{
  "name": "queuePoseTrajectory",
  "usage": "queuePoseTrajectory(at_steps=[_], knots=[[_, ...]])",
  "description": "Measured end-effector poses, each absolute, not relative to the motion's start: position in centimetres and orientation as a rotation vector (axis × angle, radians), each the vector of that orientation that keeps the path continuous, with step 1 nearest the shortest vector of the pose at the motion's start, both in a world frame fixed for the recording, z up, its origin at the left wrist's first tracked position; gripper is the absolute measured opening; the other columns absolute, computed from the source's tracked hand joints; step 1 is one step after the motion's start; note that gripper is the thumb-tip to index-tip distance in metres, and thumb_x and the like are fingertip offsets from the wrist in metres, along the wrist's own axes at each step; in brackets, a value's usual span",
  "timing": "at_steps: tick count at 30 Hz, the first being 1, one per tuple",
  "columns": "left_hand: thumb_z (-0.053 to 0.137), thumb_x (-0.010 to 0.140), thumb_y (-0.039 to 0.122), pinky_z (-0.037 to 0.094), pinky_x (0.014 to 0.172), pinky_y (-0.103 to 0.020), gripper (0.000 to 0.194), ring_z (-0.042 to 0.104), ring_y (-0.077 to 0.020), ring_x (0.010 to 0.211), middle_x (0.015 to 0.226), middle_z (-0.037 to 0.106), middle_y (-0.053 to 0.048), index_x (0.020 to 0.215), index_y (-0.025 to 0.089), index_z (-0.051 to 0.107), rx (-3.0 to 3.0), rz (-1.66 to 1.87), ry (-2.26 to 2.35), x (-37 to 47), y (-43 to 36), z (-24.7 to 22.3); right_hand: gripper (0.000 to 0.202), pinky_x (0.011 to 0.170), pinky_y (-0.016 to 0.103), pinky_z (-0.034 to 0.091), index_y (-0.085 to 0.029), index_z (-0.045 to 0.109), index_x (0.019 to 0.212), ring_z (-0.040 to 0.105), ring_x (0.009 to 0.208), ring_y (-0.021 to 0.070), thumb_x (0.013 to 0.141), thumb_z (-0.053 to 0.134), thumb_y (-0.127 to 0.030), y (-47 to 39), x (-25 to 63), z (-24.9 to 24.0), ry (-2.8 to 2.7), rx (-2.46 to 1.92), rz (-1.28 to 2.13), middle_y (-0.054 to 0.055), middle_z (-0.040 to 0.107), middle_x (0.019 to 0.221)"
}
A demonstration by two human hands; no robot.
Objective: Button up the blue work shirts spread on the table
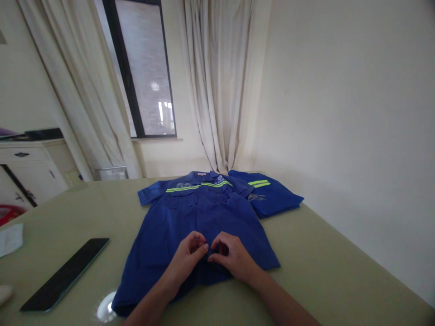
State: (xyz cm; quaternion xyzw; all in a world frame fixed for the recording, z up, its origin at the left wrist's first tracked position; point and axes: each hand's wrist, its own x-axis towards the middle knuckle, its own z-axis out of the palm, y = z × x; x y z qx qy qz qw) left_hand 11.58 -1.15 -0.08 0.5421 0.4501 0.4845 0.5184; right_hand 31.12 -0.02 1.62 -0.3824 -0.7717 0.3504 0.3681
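A blue short-sleeved work shirt lies front up on the table, collar toward the wall, with yellow-green reflective strips and white print across the chest. Both hands meet at the lower part of its front opening. My left hand has fingers curled, thumb and fingertips pinching the shirt's front edge. Just to its right, my right hand is bent in the same way, its thumb and fingertips close on the cloth. Whatever small part lies between the fingertips is too dark to make out.
A folded blue garment with a yellow-green strip lies beyond the shirt at right. On the left of the table are a long black flat object and a white item. A wall borders the right side.
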Motion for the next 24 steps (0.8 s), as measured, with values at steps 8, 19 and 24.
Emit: queuePoseTrajectory(at_steps=[8,19,24], knots=[[0.081,0.075,0.041,0.041,0.063,-0.023,0.034,0.055,-0.0122,0.068,0.074,0.057,0.006,0.088,0.021,0.057,1.374,1.129,1.146,11.6,-1.9,0.6,0.015,0.063,0.023,0.042,-0.021,0.075,0.085,0.058,0.070,0.0140,0.075,0.084,-0.026,-0.3,31.4,2.2,-1.985,-0.986,0.997,-0.003,0.065,0.076],[0.078,0.078,0.029,0.044,0.068,-0.025,0.024,0.058,-0.0155,0.076,0.081,0.064,0.002,0.097,0.022,0.064,1.678,0.967,1.102,10.8,-2.2,1.8,0.004,0.068,0.025,0.043,-0.022,0.077,0.079,0.061,0.073,0.0153,0.078,0.074,-0.019,0.1,31.9,2.0,-1.963,-0.967,1.137,-0.001,0.071,0.078],[0.072,0.084,0.023,0.045,0.074,-0.026,0.010,0.063,-0.0173,0.081,0.087,0.070,0.001,0.093,0.025,0.071,1.995,0.860,1.163,10.7,-2.8,2.7,0.012,0.061,0.022,0.038,-0.022,0.075,0.082,0.055,0.066,0.0130,0.074,0.072,-0.013,0.2,31.8,1.3,-1.936,-1.025,1.195,-0.004,0.065,0.070]])
